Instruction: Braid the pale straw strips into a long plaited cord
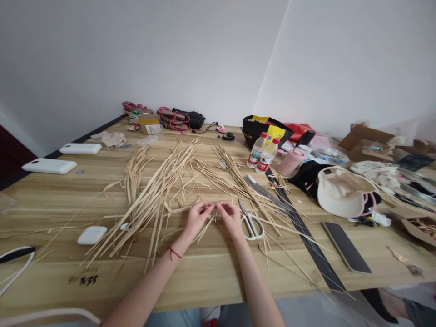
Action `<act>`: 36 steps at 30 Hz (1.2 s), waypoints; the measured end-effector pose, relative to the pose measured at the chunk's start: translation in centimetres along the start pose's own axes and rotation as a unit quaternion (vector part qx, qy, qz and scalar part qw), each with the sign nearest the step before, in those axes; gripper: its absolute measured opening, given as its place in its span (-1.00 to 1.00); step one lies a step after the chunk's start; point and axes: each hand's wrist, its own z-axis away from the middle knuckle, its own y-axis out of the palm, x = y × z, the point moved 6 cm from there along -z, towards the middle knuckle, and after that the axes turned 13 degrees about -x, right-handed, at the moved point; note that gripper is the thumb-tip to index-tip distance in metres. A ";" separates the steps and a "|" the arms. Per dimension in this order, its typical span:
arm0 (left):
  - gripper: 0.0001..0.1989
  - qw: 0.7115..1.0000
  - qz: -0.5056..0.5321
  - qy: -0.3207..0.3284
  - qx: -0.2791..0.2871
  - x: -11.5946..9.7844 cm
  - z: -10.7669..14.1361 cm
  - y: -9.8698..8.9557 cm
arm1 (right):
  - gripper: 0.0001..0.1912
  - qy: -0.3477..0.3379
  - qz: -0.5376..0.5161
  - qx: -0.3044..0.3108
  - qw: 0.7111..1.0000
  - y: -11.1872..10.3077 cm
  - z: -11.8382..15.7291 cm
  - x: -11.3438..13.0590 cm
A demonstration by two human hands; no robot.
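Observation:
Over the middle of the table, my left hand (198, 219) and my right hand (230, 218) meet with their fingertips pinched together. They hold a narrow straw braid (184, 209), whose plaited length trails out to the left of my left hand. Fingers cover most of the part being worked, so its exact shape is hidden. Scissors (251, 222) with pale handles lie just right of my right hand, blades pointing away. Loose straw strands (160, 181) spread to the left, and another bundle of straw (245, 181) fans out behind and to the right.
A white earbud case (91, 235) lies left of the straw. Two white power banks (51, 165) sit farther left. Beyond the right bundle stand two bottles (266, 156) and a pink cup (292, 161). A cap (340, 190) and a phone (345, 247) lie to the right.

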 end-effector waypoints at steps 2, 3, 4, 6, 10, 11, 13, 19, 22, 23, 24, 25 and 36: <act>-0.77 1.000 0.003 -0.005 0.002 0.1 0.0 0.0 | -0.76 0.000 -0.001 0.007 1.000 -0.1 0.0 0.3; -0.76 1.000 0.006 -0.011 0.004 0.3 -0.1 0.0 | -0.76 -0.001 0.000 0.011 1.000 -0.1 0.0 0.4; -0.75 1.000 0.008 -0.019 0.006 0.4 -0.1 0.0 | -0.76 -0.002 0.001 0.015 1.000 -0.1 0.0 0.4; -0.72 0.999 0.012 -0.034 0.008 0.8 -0.1 0.0 | -0.76 -0.007 0.003 0.021 1.000 0.0 0.0 0.6; -0.70 0.999 0.020 -0.051 0.007 1.3 -0.2 0.0 | -0.76 -0.016 0.007 0.025 1.000 0.0 0.0 0.6; -0.70 0.998 0.021 -0.056 0.009 1.4 -0.2 0.0 | -0.77 -0.018 0.007 0.027 0.999 0.0 0.1 0.7; -0.69 0.997 0.023 -0.066 0.017 1.5 -0.2 0.0 | -0.78 -0.022 0.004 0.037 0.999 0.1 0.1 0.8; -0.71 0.995 0.025 -0.089 0.038 1.5 0.0 0.2 | -0.80 -0.020 0.008 0.061 0.998 0.3 0.2 0.6; -0.72 0.994 0.020 -0.095 0.044 1.5 0.1 0.3 | -0.80 -0.026 0.016 0.057 0.998 0.2 0.0 0.4; -0.73 0.994 0.019 -0.095 0.046 1.5 0.1 0.3 | -0.80 -0.028 0.017 0.057 0.998 0.1 -0.1 0.3; -0.73 0.994 0.018 -0.097 0.048 1.5 0.2 0.3 | -0.80 -0.030 0.019 0.058 0.998 0.1 -0.1 0.3; -0.73 0.993 0.018 -0.101 0.052 1.5 0.2 0.3 | -0.80 -0.032 0.021 0.059 0.998 0.1 -0.1 0.2; -0.65 0.976 0.030 -0.182 0.119 0.8 0.7 0.1 | -0.80 -0.056 0.034 0.080 0.995 0.3 -0.1 -0.3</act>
